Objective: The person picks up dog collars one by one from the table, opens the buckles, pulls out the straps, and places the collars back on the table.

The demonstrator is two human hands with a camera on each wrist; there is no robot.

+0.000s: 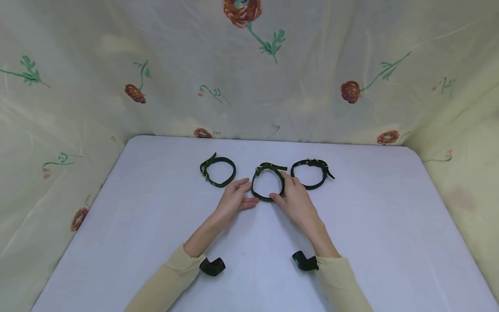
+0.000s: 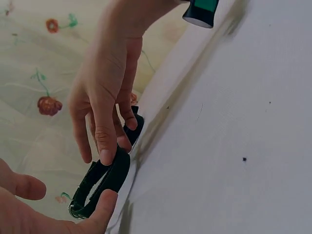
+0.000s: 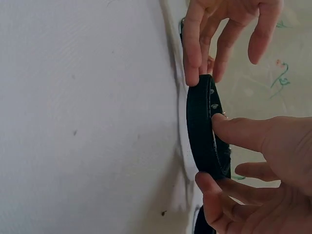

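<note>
A dark collar with a buckle and a loose strap end forms a ring at the middle of the table, between both hands. My right hand pinches its right side, thumb near the lower edge and fingers around the outside. On the opposite side, my left hand has its fingers straight, fingertips touching the band's outer edge. In the right wrist view the collar shows a row of metal-rimmed holes on its inner face. A second buckled collar lies to the left, and a third collar lies close behind the right hand.
The white table has rounded far corners. A pale floral curtain hangs behind it and at both sides. Black wrist-worn devices jut inward from the left sleeve and the right sleeve.
</note>
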